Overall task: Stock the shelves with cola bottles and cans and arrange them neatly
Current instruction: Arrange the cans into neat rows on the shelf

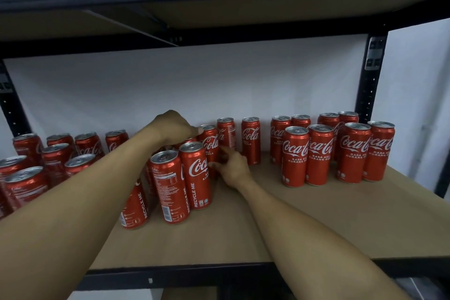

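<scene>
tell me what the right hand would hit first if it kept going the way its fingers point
The right hand points left and toward the back; the cola can in the middle group, which it seems to touch, comes first, though depth is unclear.

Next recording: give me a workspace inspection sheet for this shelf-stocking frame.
Surface: brown shelf board.
Job's things: upright red cola cans in a left group, a middle cluster and a right group; no bottles seen.
Clutter: nothing seen.
Grippers: left hand over the middle cluster, fingertips hidden; right hand touches a can there, grip unclear.
Cables: nothing seen.
Surroundings: black shelf frame, white wall.
</scene>
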Tool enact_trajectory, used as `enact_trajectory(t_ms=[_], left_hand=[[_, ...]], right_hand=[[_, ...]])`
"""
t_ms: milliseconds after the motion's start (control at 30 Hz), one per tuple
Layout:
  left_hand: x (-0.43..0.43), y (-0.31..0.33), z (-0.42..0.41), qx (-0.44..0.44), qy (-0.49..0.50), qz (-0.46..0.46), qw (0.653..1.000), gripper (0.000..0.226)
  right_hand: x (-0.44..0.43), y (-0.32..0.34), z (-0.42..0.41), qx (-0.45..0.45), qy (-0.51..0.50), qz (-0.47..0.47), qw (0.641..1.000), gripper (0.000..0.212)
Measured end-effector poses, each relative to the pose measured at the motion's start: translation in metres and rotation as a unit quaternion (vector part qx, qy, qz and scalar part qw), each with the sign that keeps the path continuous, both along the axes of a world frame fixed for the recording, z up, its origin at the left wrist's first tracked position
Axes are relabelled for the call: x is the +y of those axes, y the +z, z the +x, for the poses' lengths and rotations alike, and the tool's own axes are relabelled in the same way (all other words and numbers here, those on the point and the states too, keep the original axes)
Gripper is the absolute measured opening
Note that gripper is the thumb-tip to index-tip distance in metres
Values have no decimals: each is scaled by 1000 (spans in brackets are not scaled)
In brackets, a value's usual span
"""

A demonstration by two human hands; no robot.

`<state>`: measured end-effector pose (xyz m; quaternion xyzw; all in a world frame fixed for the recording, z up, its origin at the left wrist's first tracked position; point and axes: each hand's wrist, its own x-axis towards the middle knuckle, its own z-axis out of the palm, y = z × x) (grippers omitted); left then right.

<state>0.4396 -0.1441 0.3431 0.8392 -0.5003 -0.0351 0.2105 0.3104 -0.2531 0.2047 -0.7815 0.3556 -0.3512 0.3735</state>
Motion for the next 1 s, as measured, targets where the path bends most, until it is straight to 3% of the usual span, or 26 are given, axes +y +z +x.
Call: enact_trajectory(t_ms=[167, 333, 533, 700, 800, 933, 1000], left_hand=[[17, -5, -7, 38, -42, 1, 998, 51], [20, -10, -8, 11, -30, -19, 999, 48], [9, -11, -1, -64, -41, -91, 993, 36], [-8, -6, 6, -58, -101, -38, 992, 47], [-16, -9, 11, -33, -125, 2, 992, 45], [-20, -15, 16, 5, -122, -17, 992, 42], [-22, -17, 18, 7, -125, -22, 992, 41]], right_hand=[[-4, -8, 9, 5, -9, -11, 1000, 65], [-7, -13, 0, 97, 1, -61, 993, 58], [-6, -11, -43, 338, 62, -161, 925, 57], [3, 13, -73, 423, 108, -163, 885, 59], [9, 51, -84, 400, 109, -186, 891, 54], [1, 112, -84, 306, 72, -276, 908, 33], [-15, 135, -81, 271, 46, -293, 916, 36]])
